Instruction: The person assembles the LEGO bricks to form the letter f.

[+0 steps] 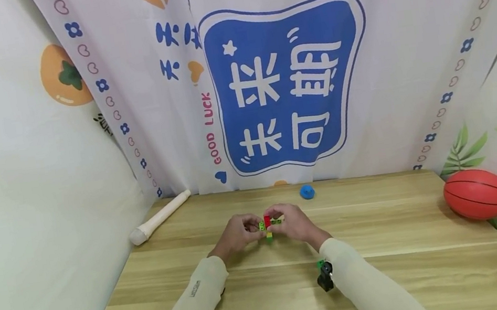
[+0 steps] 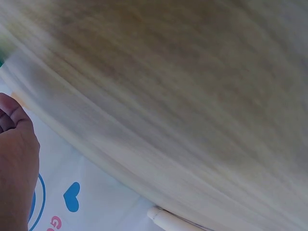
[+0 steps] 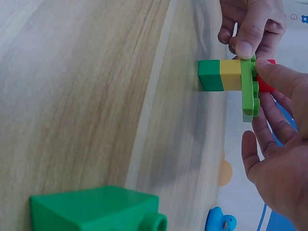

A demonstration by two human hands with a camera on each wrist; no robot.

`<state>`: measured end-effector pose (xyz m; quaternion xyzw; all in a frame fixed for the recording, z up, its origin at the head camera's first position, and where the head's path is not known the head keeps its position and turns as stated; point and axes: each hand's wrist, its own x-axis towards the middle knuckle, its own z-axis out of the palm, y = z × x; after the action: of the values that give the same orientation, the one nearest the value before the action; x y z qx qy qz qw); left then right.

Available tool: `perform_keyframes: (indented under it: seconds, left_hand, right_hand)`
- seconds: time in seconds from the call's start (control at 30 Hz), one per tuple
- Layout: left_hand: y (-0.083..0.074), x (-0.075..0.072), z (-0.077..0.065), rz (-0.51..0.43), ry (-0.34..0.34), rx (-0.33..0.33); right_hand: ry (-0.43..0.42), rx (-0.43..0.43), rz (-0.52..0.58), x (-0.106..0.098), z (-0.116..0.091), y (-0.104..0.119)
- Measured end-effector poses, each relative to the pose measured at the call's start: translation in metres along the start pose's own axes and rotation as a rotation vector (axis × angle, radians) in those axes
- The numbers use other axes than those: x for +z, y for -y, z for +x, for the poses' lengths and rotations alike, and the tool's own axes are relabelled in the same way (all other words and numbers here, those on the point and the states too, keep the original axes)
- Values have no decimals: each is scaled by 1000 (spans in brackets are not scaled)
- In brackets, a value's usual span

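Note:
Between the two hands stands a small stack of toy building bricks. In the right wrist view it has a green brick point(image 3: 210, 75) at the table end, then a yellow brick point(image 3: 230, 75), a long lime green brick point(image 3: 247, 91) laid crosswise, and a red brick point(image 3: 266, 85) on the far end. My left hand point(image 1: 240, 233) pinches one end of the lime green brick with its thumb in front. From the other side, my right hand point(image 1: 293, 224) holds the red brick, its thumb against it and partly hiding it. The left wrist view catches only part of the left hand point(image 2: 17, 163).
A blue toy piece point(image 1: 307, 192) sits near the table's back edge. By the right forearm are a black object point(image 1: 325, 277) and a green brick point(image 3: 96, 209). A white stick point(image 1: 162, 217) lies at the back left; a red ball point(image 1: 477, 194) rests at the right.

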<state>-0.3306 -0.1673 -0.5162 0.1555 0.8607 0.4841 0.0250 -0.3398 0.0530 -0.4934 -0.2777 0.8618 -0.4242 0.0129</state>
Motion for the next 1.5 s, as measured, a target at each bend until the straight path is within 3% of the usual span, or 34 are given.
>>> perform_keyframes:
  seconds: [0.37, 1.03, 1.5]
  left_hand:
    - [-3, -1, -2, -20, 5, 24]
    - [0, 1, -1, -26, 0, -5]
    - [-1, 1, -1, -21, -5, 2]
  right_hand:
    - [3, 48, 58, 0, 3, -1]
    - [-6, 110, 163, 2, 3, -6]
    - [3, 103, 221, 0, 1, -8]
